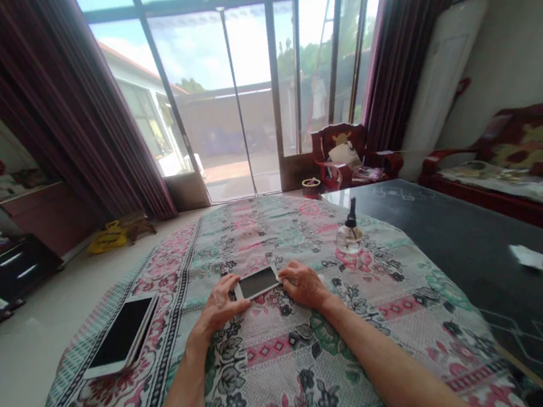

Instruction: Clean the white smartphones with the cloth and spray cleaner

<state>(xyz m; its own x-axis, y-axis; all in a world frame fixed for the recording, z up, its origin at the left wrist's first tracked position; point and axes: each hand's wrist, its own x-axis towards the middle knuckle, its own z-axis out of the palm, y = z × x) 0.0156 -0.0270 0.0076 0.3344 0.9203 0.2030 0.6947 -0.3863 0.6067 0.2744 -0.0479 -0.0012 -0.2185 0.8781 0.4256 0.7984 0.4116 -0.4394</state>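
Head view, one frame. I log both hands at the middle of the desk, on the flowered cloth (pixel 284 363) that covers its left part. Left hand (pixel 220 310): fingers (pixel 226 284) curled over the left end of a small white phone (pixel 258 281), thumb at its near edge. Right hand (pixel 303 284): fingers (pixel 289 273) closed on the right end of the phone. Both hands have hold of it. The phone sits between them, screen up and dark, long side across my view, low over the cloth; I cannot tell whether it rests on the cloth or is just lifted. Left of the hands and well apart, a larger white tablet (pixel 122 335) lies flat near the cloth's left edge, screen dark. Beyond the right hand, near it, a small clear bottle (pixel 349 235) with a black pump top stands upright on the cloth. To the right the bare dark desk (pixel 485 254) top shows, with a scrap of white paper (pixel 527 257) on it.
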